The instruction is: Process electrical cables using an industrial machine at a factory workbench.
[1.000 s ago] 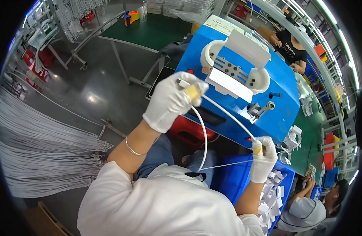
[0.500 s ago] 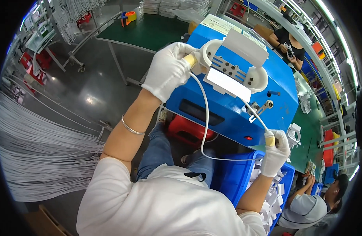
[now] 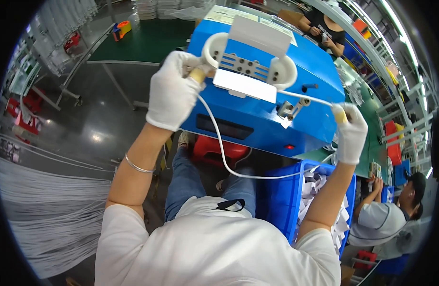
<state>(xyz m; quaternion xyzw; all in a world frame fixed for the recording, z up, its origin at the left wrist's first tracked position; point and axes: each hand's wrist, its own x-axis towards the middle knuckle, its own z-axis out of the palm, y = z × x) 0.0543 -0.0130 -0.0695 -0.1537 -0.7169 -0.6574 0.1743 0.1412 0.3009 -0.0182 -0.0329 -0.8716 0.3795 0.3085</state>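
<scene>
Both my hands wear white gloves with yellow covers on some fingers. My left hand [image 3: 174, 91] is closed at the left round white holder of a blue machine [image 3: 319, 112], pinching a white cable [image 3: 223, 150]. The cable hangs from it in a long loop. To the right, my right hand [image 3: 350, 131] is closed on a stretch of white cable that runs taut to the machine's front. Between the hands, a white plate [image 3: 245, 86] sits before the slotted metal bar [image 3: 244, 66]; a raised white flap [image 3: 260, 37] stands behind. The cable's ends are hidden.
A blue bin [image 3: 281, 202] full of white pieces stands at my right, below the machine. Many grey-white cables [image 3: 52, 205] hang at left. A red stool [image 3: 219, 151] is under the machine. Co-workers sit at right and far right; a tape dispenser [image 3: 122, 29] rests on the green table.
My right hand has moved up and outward with the cable, which now runs nearly level from the machine. My left hand stays at the round holder. The whole view has shifted.
</scene>
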